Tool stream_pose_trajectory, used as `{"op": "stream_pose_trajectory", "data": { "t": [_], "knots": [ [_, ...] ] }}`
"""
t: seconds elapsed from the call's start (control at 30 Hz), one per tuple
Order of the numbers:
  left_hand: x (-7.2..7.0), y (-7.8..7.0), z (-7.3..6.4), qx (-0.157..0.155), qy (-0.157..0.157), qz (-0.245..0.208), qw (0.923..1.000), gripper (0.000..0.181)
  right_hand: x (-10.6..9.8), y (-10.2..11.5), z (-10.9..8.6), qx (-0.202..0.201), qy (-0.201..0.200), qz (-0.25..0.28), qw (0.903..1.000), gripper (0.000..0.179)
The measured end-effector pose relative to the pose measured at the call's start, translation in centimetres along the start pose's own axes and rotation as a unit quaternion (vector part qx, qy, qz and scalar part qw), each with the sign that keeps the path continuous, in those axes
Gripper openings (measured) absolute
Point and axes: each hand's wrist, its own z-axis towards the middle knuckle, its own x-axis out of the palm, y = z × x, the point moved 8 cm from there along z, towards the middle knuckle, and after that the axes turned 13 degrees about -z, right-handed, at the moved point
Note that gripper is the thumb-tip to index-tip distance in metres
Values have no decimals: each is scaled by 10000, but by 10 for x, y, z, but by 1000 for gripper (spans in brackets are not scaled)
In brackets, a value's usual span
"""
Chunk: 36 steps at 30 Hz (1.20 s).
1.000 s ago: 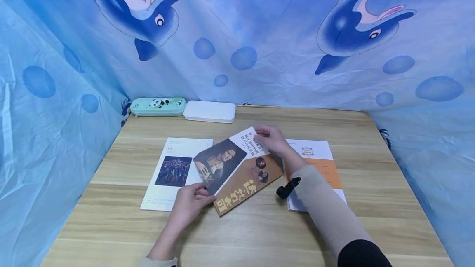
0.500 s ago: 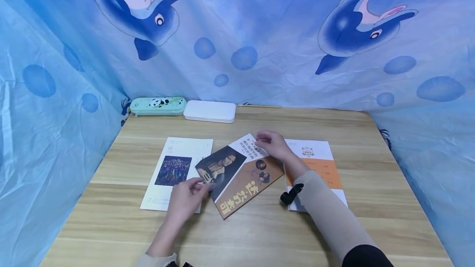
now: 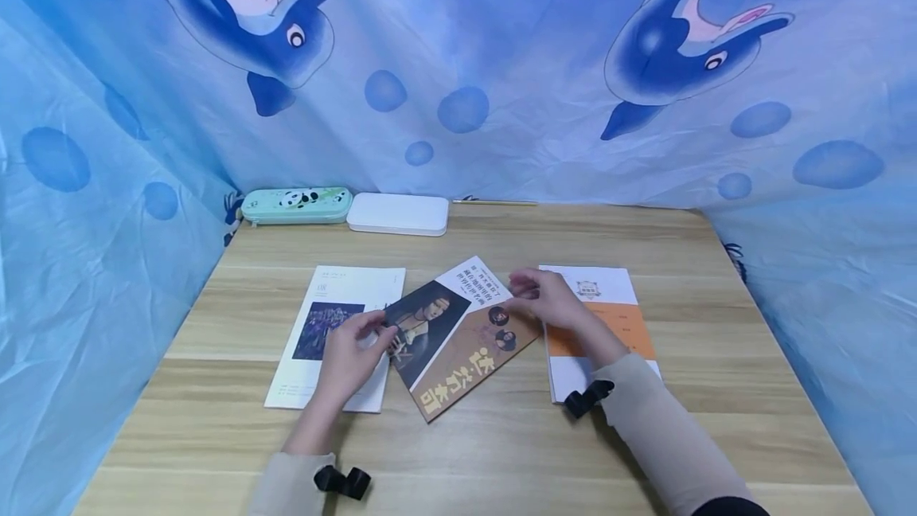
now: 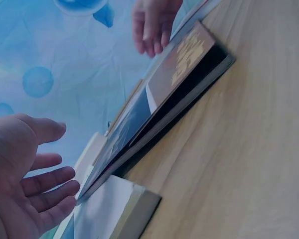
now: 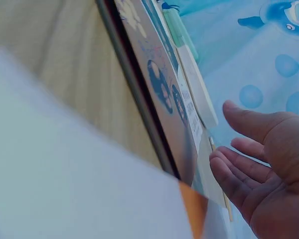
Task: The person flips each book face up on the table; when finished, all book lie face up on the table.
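A book with a brown cover and a portrait picture (image 3: 458,357) lies at a slant mid-table, its left corner overlapping a white book (image 3: 376,285) with a dark picture. My left hand (image 3: 351,358) hovers over the white book, fingers loosely bent beside the brown book's left corner. In the left wrist view that hand (image 4: 27,184) has its fingers spread and nothing in them. My right hand (image 3: 555,298) is by the brown book's right corner, overlapping a white and orange book (image 3: 630,325). The right wrist view shows its palm (image 5: 284,174) bare, fingers relaxed.
At the back edge stand a mint green panda pencil case (image 3: 297,205) and a flat white case (image 3: 398,214), with a thin gold-coloured stick (image 3: 494,202) to their right. A blue dolphin-print curtain (image 3: 537,142) encloses the wooden table (image 3: 458,468).
Both hands have let go of the brown book and drawn apart, left hand leftward, right hand rightward. The book has settled slightly lower on the table between them.
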Motion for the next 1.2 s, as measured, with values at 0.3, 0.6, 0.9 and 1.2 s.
{"op": "stream_pose_trajectory", "data": {
  "t": [0.3, 0.6, 0.9, 1.2],
  "knots": [
    [-2, 14, 14, -209, 211, 277, 9992, 40, 5, 0, -18, -345, 550, -500, 9966, 76],
    [5, 22, 15, -399, 506, 243, 9976, 43, 15, 9, -23, -689, 907, -1189, 9864, 87],
    [5, 19, 9, -315, 748, 481, 9955, 46, 2, 5, -13, -482, -157, -1468, 9879, 66],
    [17, 13, 3, -263, 1091, 682, 9913, 56, -4, 4, -3, 101, -480, -1630, 9854, 47]
  ]
}}
